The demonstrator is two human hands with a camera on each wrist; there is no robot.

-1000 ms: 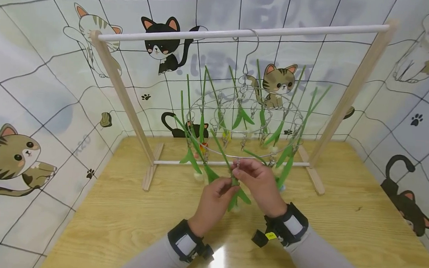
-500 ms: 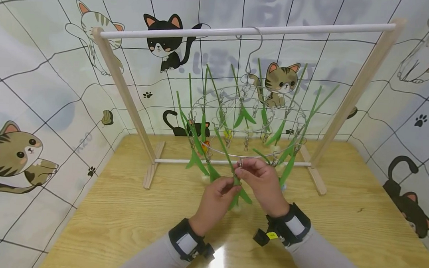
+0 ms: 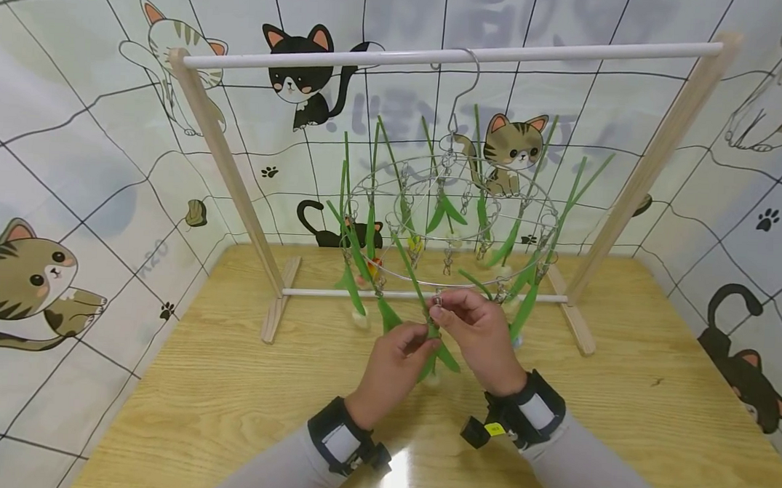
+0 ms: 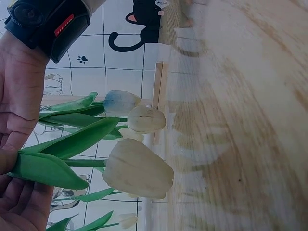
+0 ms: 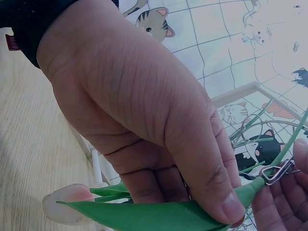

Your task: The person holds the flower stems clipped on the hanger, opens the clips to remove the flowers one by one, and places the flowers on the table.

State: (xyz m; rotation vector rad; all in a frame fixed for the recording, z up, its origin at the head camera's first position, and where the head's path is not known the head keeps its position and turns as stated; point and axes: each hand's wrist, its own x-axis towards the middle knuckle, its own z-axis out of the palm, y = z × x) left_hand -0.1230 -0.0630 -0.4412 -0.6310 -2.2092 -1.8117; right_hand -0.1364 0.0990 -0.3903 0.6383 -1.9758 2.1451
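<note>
A round wire hanger point(image 3: 390, 273) with metal clips holds several artificial tulips, stems up and blooms down. At its front edge, my left hand point(image 3: 388, 368) pinches one tulip point(image 3: 448, 359) by the base of its green leaves. Its white bloom point(image 4: 138, 168) points down over the table in the left wrist view. Just above, my right hand point(image 3: 481, 342) pinches a hanging metal clip point(image 5: 276, 174), which sits right at the tulip's stem in the right wrist view. The left hand's thumb presses on the leaf point(image 5: 144, 216) there, while the right hand's fingertips show at the right edge.
The hanger's hook point(image 3: 466, 87) hangs from the white bar point(image 3: 373, 57) of a wooden rack point(image 3: 224, 171) on the wood-grain table point(image 3: 227, 397). Other tulips crowd close around the hands, including a bluish one point(image 4: 120, 103). Cat-print sheeting point(image 3: 54, 149) surrounds the table.
The head view has shifted slightly. The tulips on the hanger's left side have swung a little. Both hands keep their grip on the tulip and the clip in almost the same place.
</note>
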